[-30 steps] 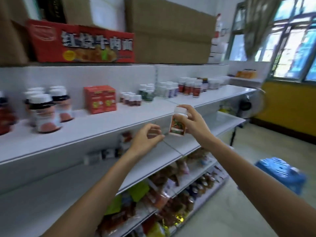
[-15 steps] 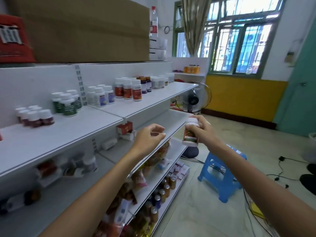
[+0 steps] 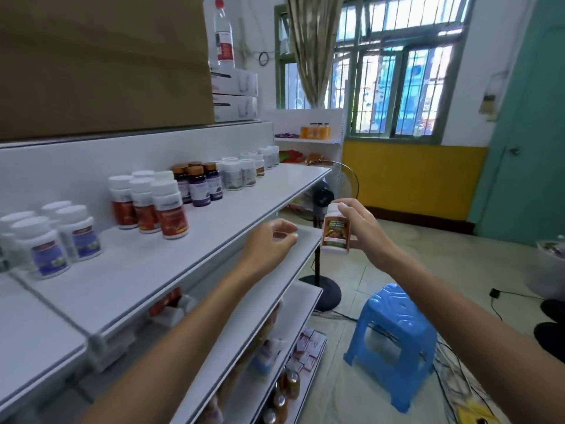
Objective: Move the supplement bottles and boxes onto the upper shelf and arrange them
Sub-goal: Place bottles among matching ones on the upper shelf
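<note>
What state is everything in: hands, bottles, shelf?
Right hand: grips the white-capped bottle.
White-capped bottle: upright, capped, off the shelf.
Left hand: fingers curled, holding nothing.
Red-label bottles: capped, standing on upper shelf.
Amber-capped bottles: capped, standing there too.

the right hand (image 3: 359, 231) is covering half the bottle (image 3: 335, 232) — label print is blurring. lower-shelf goods (image 3: 264, 358) are blurring too.

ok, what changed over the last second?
The view swung right along the upper shelf; the right hand carried the white bottle toward the shelf's far end, now against the fan. Nothing taken or let go. Left hand stays empty, fingers curled.
</note>
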A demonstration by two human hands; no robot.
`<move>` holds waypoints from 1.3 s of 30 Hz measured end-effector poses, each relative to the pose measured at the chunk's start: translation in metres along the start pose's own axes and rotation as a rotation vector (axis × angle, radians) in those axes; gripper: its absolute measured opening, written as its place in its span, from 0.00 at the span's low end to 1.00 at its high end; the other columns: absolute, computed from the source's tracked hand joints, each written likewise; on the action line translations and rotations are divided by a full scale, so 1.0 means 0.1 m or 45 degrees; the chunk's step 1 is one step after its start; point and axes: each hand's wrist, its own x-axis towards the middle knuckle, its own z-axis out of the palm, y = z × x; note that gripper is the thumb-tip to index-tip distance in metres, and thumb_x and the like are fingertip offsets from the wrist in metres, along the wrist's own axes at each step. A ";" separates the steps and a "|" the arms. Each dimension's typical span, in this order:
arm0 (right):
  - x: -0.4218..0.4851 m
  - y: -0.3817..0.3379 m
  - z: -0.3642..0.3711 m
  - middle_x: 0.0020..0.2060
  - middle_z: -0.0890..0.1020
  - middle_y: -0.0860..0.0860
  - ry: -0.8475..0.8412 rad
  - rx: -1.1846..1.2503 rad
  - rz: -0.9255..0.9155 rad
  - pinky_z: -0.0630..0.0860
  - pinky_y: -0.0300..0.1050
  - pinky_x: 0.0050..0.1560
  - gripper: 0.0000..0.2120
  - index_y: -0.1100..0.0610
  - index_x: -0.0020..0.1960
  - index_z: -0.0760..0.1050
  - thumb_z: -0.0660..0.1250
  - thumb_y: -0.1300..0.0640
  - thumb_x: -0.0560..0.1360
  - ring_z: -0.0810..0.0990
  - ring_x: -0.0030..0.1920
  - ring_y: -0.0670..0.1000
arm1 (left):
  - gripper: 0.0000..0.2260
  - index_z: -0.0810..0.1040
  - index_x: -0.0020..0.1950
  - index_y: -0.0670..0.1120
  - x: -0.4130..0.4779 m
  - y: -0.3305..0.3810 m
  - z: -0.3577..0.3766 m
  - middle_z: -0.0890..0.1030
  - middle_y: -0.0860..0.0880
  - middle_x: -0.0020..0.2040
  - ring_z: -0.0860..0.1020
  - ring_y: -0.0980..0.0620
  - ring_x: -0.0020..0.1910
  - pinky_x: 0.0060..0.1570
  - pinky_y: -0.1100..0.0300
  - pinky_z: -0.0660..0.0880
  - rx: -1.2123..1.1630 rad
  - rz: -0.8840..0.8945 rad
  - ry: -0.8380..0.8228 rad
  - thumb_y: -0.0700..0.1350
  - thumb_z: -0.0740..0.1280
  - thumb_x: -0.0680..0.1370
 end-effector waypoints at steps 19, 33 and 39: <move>3.35 1.12 -1.23 0.50 0.79 0.53 -0.206 -0.131 -0.084 0.79 0.53 0.51 0.07 0.46 0.55 0.72 0.60 0.54 0.79 0.81 0.51 0.54 | 0.08 0.79 0.55 0.45 2.95 -0.60 1.56 0.81 0.48 0.54 0.76 0.56 0.50 0.50 0.65 0.70 0.102 -0.164 0.141 0.42 0.66 0.77; 5.14 1.32 0.04 0.60 0.74 0.49 -0.495 0.001 -0.311 0.78 0.43 0.52 0.16 0.50 0.66 0.68 0.62 0.54 0.79 0.76 0.54 0.49 | 0.11 0.77 0.59 0.46 4.00 -1.29 1.15 0.78 0.49 0.60 0.75 0.55 0.56 0.55 0.64 0.69 0.497 -0.423 0.354 0.43 0.66 0.77; 5.60 1.33 0.52 0.55 0.75 0.50 -0.728 -0.010 -0.330 0.76 0.46 0.56 0.20 0.58 0.64 0.66 0.67 0.55 0.76 0.77 0.56 0.51 | 0.14 0.74 0.62 0.48 4.03 -1.53 1.27 0.75 0.48 0.63 0.71 0.48 0.61 0.63 0.52 0.67 0.903 -0.588 0.135 0.50 0.62 0.77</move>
